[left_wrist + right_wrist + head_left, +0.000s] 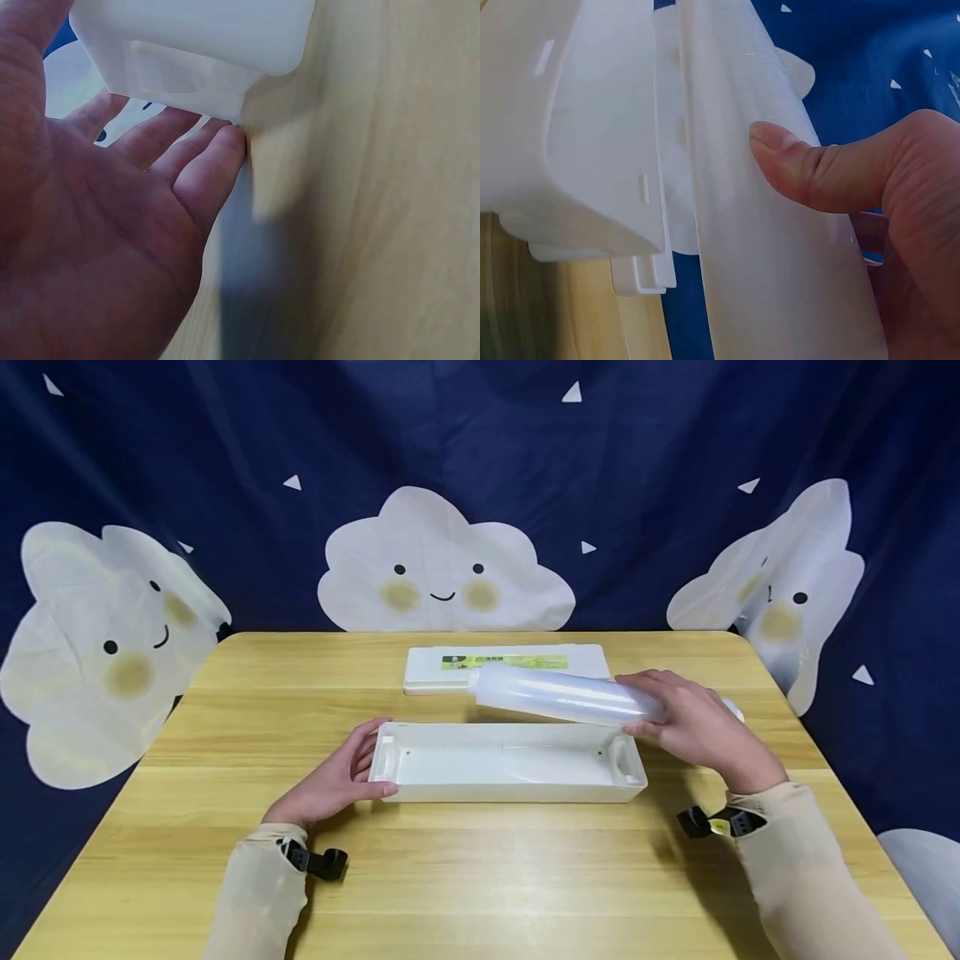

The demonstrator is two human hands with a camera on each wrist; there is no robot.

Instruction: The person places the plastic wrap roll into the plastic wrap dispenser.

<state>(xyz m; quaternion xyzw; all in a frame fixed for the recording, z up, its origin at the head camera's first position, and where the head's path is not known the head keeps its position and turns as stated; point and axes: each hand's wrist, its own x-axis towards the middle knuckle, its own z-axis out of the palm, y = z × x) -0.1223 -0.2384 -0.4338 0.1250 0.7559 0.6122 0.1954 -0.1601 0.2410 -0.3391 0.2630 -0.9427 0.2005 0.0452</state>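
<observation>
A long white plastic dispenser box (510, 793), without a cover on it, sits on the table with its hollow side up. My left hand (337, 781) grips its left end, thumb at the near corner and fingers round the far one. In the left wrist view the fingertips touch the end wall of the box (172, 71). My right hand (690, 718) holds a roll of cling film (555, 693) near its right end, raised just behind the box and slightly tilted. From the right wrist, the thumb lies across the film roll (750, 195); the other fingers are mostly hidden behind it.
A flat white lid (423, 677) with a green and yellow label lies at the back of the wooden table (495, 877), partly covered by the roll. Behind the table hangs a dark blue curtain (630, 460) with cloud prints.
</observation>
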